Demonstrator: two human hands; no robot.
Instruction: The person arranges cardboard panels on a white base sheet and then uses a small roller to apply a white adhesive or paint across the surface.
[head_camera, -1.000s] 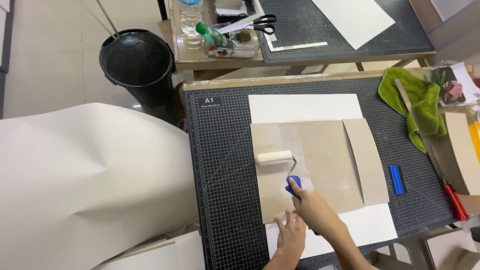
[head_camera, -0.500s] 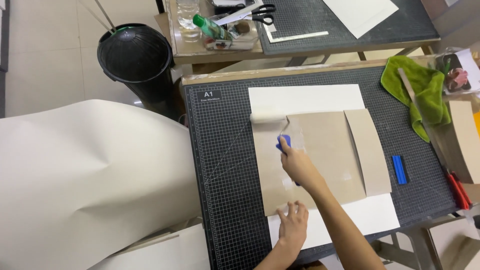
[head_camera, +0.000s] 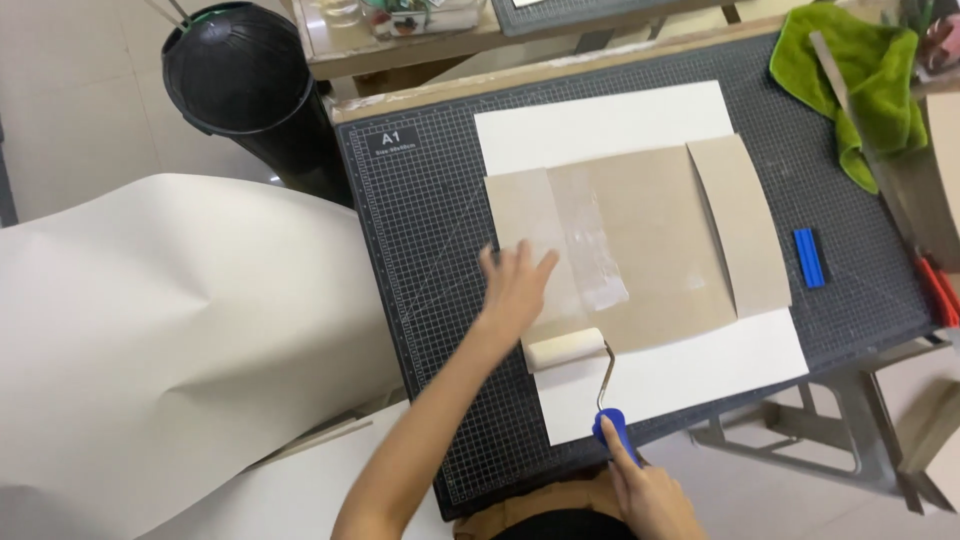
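Observation:
A tan cardboard sheet (head_camera: 650, 240) lies on a larger white sheet (head_camera: 600, 125) on the dark cutting mat (head_camera: 420, 230). A shiny wet strip (head_camera: 590, 240) runs down the cardboard's left half. My left hand (head_camera: 515, 285) presses flat, fingers spread, on the cardboard's left edge. My right hand (head_camera: 645, 495) grips the blue handle of a small paint roller (head_camera: 567, 350), whose white foam head rests at the cardboard's near edge, just right of my left hand. A narrower tan panel (head_camera: 740, 220) lies along the cardboard's right side.
A small blue block (head_camera: 808, 257) sits on the mat right of the panel. A green cloth (head_camera: 865, 80) with a metal ruler lies at the far right. A black bin (head_camera: 240, 70) stands beyond the mat's left corner. A large white sheet (head_camera: 170, 350) spreads at left.
My right hand has pulled the roller back from the cardboard's far edge to its near edge. My left hand moved up from the white sheet onto the cardboard's left edge.

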